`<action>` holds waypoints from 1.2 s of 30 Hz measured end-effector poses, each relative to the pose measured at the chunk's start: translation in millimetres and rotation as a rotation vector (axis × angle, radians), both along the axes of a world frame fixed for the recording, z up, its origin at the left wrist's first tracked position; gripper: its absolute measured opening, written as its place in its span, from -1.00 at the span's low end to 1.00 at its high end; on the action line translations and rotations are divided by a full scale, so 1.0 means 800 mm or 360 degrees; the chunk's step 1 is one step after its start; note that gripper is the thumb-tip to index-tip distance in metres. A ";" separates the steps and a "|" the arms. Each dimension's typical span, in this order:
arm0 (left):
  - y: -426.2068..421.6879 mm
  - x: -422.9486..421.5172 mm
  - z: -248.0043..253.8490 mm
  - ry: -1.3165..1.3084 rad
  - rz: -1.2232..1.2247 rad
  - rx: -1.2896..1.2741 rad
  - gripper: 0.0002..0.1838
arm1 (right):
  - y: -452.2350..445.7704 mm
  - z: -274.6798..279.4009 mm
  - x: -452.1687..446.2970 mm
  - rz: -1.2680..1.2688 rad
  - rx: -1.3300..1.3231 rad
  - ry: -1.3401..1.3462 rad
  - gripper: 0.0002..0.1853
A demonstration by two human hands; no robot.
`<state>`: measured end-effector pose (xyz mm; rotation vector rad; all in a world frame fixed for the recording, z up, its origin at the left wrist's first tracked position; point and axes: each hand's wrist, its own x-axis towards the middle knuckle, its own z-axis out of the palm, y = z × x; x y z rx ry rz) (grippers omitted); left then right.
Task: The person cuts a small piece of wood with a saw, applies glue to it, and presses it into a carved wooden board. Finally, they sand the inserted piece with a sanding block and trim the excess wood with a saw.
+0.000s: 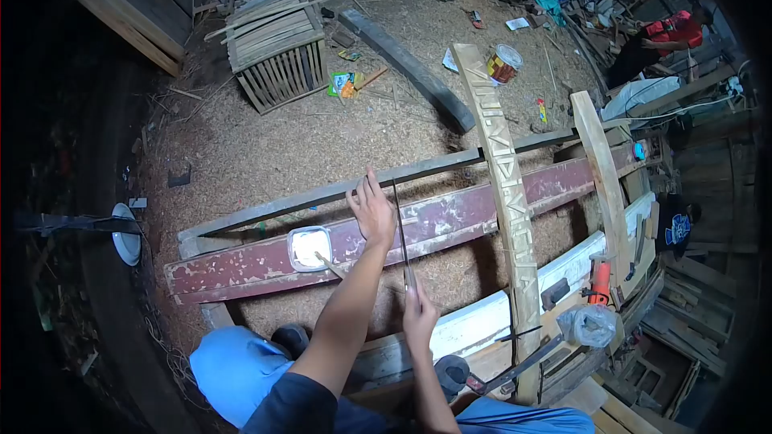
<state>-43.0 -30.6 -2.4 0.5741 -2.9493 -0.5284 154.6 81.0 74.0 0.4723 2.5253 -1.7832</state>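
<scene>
My left hand [375, 210] is stretched forward over the worn red beam [450, 213], its fingers extended beside the upper end of a long, thin dark blade [402, 233]. Nearer to me, my right hand [418, 317] is closed round the lower end of that blade. Left of my hands, a square tub of white paste [310, 249] rests on the red beam with a stick [330, 265] in it. To the right, a wooden board with raised carved letters [508, 185] lies across the beams.
A wooden crate [277, 56] stands at the upper left. A grey beam [406, 68] lies on the shavings near a paint can [505, 63]. An orange tool [600, 281], a plastic bag [588, 325] and a handsaw [515, 371] are at the right. A person in red [675, 30] is far right.
</scene>
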 end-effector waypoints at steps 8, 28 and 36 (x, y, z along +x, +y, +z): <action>-0.001 0.000 -0.005 -0.0028 -0.0020 -0.0017 0.09 | -0.004 0.013 -0.030 0.0052 0.0040 -0.0127 -0.59; 0.001 -0.002 0.006 0.0087 -0.0012 -0.0009 -0.06 | -0.002 -0.010 -0.047 0.0071 0.0173 -0.0121 -0.57; 0.000 0.001 -0.004 -0.0045 -0.0053 0.0019 0.11 | -0.007 -0.005 -0.076 0.0103 0.0054 -0.0169 -0.56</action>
